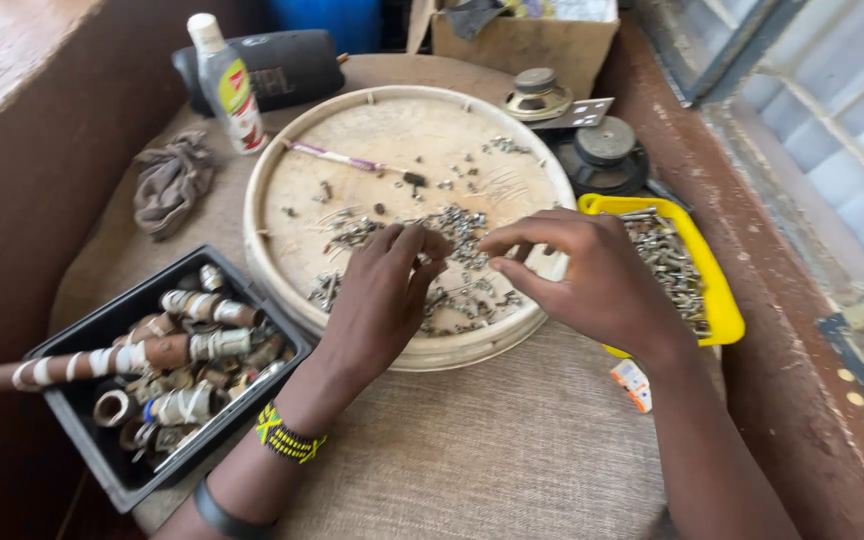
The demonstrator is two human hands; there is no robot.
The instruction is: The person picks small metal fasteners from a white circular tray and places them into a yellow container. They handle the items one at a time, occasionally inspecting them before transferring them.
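A round, shallow, cream-coloured tray (282, 160) lies on the cloth-covered table, with several small metal screws (462, 228) scattered over it. My left hand (382, 295) rests palm down on the tray's near part, fingers curled among the screws. My right hand (582, 275) hovers just to its right, thumb and forefinger pinched together over the screws; whether a screw is between them is too small to tell. A thin pink-handled screwdriver (347, 160) lies across the tray's far part.
A yellow tray (722, 300) of metal parts sits right of my right hand. A black bin (82, 400) of pipe fittings stands at the left. Behind are a plastic bottle (227, 85), a crumpled rag (170, 182), a black speaker (282, 65), speaker parts (602, 150) and a cardboard box (522, 40).
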